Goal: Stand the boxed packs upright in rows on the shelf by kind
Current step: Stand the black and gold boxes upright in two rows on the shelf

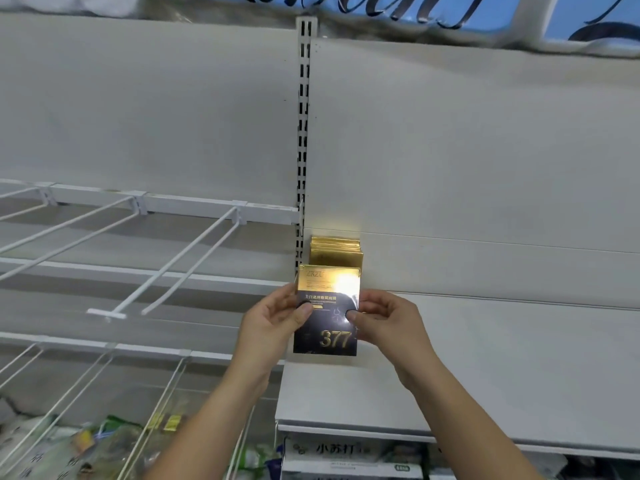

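Observation:
A gold and black boxed pack (pixel 327 332) marked 377 stands upright at the left end of the white shelf (pixel 450 382). My left hand (pixel 268 325) pinches its left edge, thumb on the front face. My right hand (pixel 384 322) pinches its right edge the same way. Behind it, a row of several gold packs (pixel 335 251) of the same kind stands upright against the back panel, beside the slotted upright (pixel 303 133).
White wire hooks (pixel 166 268) jut out from rails on the left bay. Bagged goods (pixel 104 445) hang below them. Under the shelf sit white boxes (pixel 346 457) with printed labels. The shelf stretches bare to the right.

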The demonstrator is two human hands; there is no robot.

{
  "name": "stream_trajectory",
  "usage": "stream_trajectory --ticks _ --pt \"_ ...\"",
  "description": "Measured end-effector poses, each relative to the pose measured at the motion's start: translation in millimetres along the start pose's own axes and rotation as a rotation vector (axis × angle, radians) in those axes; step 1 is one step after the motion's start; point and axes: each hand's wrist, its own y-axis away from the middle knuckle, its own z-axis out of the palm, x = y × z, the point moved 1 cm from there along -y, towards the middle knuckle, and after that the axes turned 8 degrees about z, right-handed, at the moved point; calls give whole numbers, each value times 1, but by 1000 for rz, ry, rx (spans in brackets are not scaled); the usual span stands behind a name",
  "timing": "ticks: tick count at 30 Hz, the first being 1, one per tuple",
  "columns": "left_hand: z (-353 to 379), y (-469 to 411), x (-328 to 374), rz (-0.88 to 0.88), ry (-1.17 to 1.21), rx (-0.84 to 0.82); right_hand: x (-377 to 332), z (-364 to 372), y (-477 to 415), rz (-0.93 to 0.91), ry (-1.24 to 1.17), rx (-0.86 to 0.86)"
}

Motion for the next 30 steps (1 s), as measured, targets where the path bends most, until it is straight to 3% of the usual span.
stream_trajectory --ticks 12,20,25,30 --pt "-25 16 10 3 -42 77 13 4 -42 -53 175 275" --pt "-20 22 14 1 -51 35 14 6 -40 19 221 273" --pt "10 24 20 65 -23 -38 0 -20 -7 39 204 265" --pt "94 34 21 125 28 -231 -6 -105 60 -51 51 337"
